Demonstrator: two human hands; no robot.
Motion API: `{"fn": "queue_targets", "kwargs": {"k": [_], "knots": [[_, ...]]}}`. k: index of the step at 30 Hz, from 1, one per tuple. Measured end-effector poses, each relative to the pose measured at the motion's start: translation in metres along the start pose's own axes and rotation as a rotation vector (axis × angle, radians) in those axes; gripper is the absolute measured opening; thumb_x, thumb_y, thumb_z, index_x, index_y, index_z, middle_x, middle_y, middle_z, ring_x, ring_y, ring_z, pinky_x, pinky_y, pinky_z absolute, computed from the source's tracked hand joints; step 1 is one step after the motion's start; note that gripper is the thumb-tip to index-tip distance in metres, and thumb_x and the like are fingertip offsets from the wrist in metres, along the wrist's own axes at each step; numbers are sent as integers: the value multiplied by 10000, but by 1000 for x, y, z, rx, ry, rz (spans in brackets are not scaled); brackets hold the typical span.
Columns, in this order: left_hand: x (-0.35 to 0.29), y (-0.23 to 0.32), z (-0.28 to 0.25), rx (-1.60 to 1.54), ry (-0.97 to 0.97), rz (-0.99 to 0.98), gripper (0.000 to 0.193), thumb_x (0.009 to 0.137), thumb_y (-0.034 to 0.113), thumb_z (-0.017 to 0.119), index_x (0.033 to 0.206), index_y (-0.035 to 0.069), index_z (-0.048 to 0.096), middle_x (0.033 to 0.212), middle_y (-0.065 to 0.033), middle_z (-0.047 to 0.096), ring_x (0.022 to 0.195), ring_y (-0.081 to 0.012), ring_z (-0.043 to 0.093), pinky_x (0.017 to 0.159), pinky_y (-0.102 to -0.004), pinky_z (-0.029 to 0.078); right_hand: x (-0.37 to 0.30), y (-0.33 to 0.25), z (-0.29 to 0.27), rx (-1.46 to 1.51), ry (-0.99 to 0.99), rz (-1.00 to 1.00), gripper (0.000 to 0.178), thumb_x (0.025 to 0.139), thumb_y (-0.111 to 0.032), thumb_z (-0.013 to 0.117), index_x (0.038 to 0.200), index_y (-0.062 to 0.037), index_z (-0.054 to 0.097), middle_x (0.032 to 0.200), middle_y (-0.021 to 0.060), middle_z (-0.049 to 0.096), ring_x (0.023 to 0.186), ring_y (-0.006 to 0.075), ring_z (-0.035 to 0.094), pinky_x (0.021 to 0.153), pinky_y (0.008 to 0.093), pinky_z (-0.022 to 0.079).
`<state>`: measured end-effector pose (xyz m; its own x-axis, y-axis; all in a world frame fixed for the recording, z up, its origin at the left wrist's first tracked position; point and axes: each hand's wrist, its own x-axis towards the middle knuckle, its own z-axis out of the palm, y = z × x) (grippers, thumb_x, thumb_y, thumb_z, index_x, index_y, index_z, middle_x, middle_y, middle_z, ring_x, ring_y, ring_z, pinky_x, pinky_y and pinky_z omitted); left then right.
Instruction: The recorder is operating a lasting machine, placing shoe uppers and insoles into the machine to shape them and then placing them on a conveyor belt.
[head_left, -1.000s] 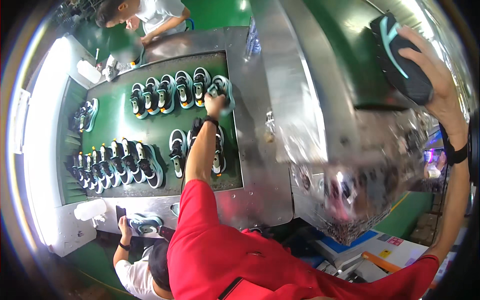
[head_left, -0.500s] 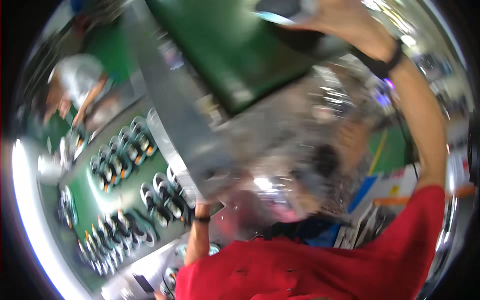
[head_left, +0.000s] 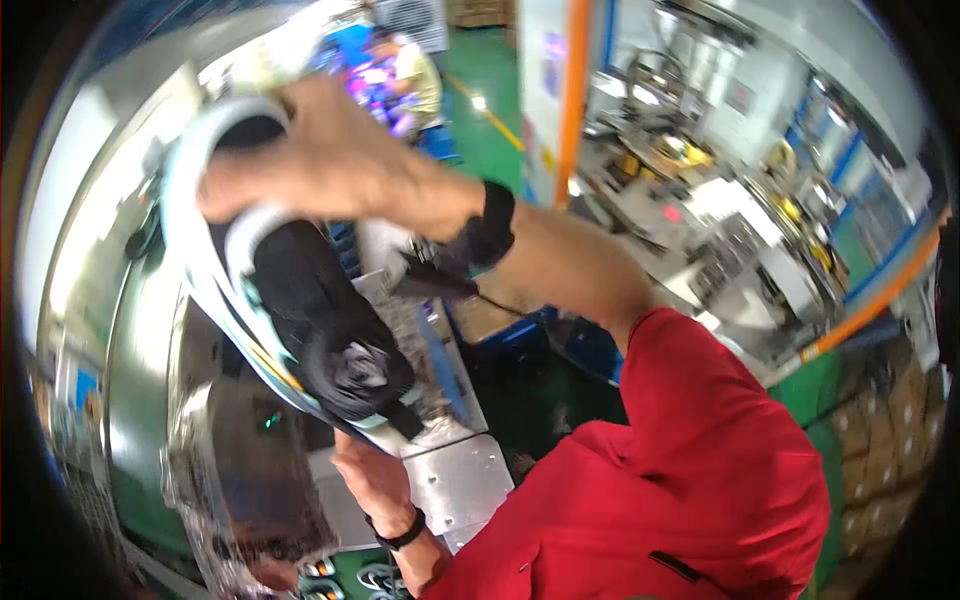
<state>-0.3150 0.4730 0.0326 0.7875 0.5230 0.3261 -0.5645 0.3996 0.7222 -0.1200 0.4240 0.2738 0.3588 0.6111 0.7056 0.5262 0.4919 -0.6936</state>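
A black shoe [head_left: 318,290] with a white and pale-blue sole is held up in front of me, tilted downward to the right. My right hand [head_left: 325,165] is closed round its upper end, the fingers blurred by motion. Close below the shoe's lower end is my left hand [head_left: 375,480], over a bare metal plate [head_left: 465,485]. Its fingers are partly hidden, and I cannot tell whether they touch the shoe. Black bands circle both wrists.
A clear plastic-covered box [head_left: 250,470] stands left of the metal plate. Several shoes [head_left: 375,578] lie low down near my left forearm. An orange post [head_left: 572,100] and cluttered workbench [head_left: 720,230] are at the right. A person [head_left: 415,80] sits far back.
My view has swung from the green surface and rows of shoes toward the workshop at the right. My right hand, still holding a shoe, now appears at the upper left.
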Motion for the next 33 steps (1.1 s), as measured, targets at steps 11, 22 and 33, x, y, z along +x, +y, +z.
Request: {"fn": "queue_targets", "kwargs": {"k": [11, 22, 33], "knots": [[-6, -215, 251, -491, -306, -704, 515, 967, 278, 532, 1395, 17, 415, 1367, -108, 525, 1255, -264, 506, 1094, -423, 356, -358, -47, -282, 100, 729, 532, 688, 915, -458, 584, 1398, -16, 372, 1236, 143, 582, 1050, 224, 618, 796, 313, 528], [-57, -432, 461, 231, -891, -788, 649, 941, 338, 603, 1415, -55, 395, 1150, -80, 595, 976, -132, 541, 876, -266, 441, -603, -105, -426, -461, 1426, 530, 551, 647, -197, 813, 1135, -14, 636, 975, 47, 654, 889, 134, 597, 847, 267, 476], [-41, -740, 617, 1049, -1003, -435, 814, 762, 436, 731, 1312, -77, 420, 1181, -293, 598, 1113, -397, 591, 945, -440, 469, -702, -206, -452, -834, 1851, 529, 591, 684, -105, 700, 1244, 8, 545, 1088, 57, 599, 973, 140, 576, 877, 278, 469]]}}
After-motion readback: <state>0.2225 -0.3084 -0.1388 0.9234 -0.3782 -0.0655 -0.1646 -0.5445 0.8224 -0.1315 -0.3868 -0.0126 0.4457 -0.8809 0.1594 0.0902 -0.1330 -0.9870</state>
